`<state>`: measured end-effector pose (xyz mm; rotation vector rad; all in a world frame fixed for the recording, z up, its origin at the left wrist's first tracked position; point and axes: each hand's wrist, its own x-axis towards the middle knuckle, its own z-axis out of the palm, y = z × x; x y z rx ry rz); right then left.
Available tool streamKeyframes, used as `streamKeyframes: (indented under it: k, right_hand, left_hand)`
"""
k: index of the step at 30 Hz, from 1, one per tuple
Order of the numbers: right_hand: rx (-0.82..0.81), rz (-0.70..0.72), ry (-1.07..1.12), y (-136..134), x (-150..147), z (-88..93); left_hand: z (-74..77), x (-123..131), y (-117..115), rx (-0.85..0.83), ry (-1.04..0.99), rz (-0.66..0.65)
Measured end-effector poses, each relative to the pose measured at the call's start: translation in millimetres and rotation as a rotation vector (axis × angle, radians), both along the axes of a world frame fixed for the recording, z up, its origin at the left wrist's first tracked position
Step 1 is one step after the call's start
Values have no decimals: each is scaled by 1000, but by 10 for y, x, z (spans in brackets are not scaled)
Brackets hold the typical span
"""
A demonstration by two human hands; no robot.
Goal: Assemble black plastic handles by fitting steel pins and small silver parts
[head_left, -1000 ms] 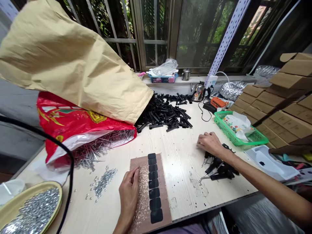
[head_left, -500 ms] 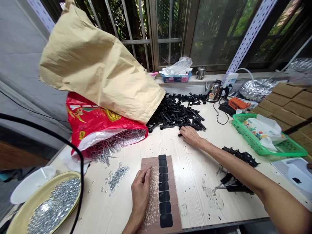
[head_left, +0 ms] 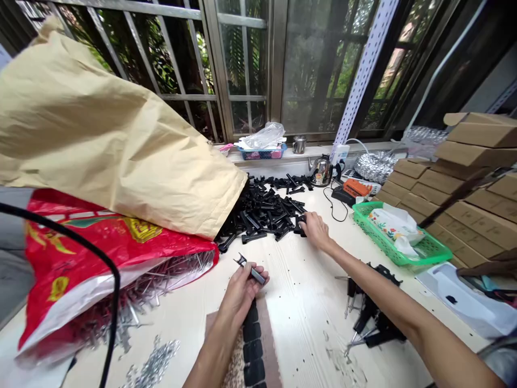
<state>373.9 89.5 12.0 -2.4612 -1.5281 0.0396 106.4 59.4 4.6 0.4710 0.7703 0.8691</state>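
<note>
My left hand [head_left: 241, 291] is closed around one black plastic clip part [head_left: 251, 271], held just above the far end of a brown board [head_left: 258, 339] that carries a row of black pads. My right hand [head_left: 314, 229] reaches out to the near right edge of the heap of black plastic parts [head_left: 264, 210] and its fingers curl over pieces there. The heap spills from the mouth of a big tan paper sack [head_left: 113, 145].
A red plastic bag [head_left: 105, 253] spills metal pins under the sack. Small silver pieces [head_left: 155, 364] lie scattered near the left. Assembled black pieces [head_left: 371, 318] sit under my right forearm. A green basket [head_left: 399, 237], kettle [head_left: 321, 170] and cardboard boxes [head_left: 456, 199] stand right.
My left hand has left the board and now holds a black part raised above it. My right hand went from the assembled pieces up to the heap. The view tilted upward.
</note>
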Motion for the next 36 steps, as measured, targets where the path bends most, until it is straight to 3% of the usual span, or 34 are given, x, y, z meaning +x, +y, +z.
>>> streamKeyframes:
  k: [2,7,11,15,17,19,21,22,23,26,28,32,36]
  right_hand:
    - [-116,-130,49,219,271,20]
    - [-260,-118,128,432,466,-86]
    - [-259,-56,130,249,452,-131]
    - [-162,-37,102,-158,224,-61]
    - [-64,71,143,-389,-17,-29]
    - [67,317,281,-572,-263,-9]
    - [120,554,425,-649,-402,14]
    - [101,584,459,-638,-405,28]
    - [68,546,460,-594,-361,43]
    - [0,195,336,-324,-24,67]
    - [-14,32,278,-107,240,46]
    - [-119,-125,293,211,524,-18]
    - [-89,-134,357,200,427,25]
  left_hand:
    - [-44,18,-2,27,65,16]
    - [-88,68,-35,52,207,-44]
    - [-31,97,-18,57,225,-112]
    - [16,255,-25,68,225,-128]
    - [23,407,-52,72,221,-121]
    - [22,576,-76,67,171,-140]
    - [16,712,-78,49,71,-199]
    - [12,755,-67,31,25,-228]
    - [9,779,-49,5,-6,-245]
    - [6,756,21,-103,-45,-235]
    - [10,707,53,-162,-75,-220]
    - [14,637,64,-209,-76,-223]
    - [12,621,90,-119,30,-213]
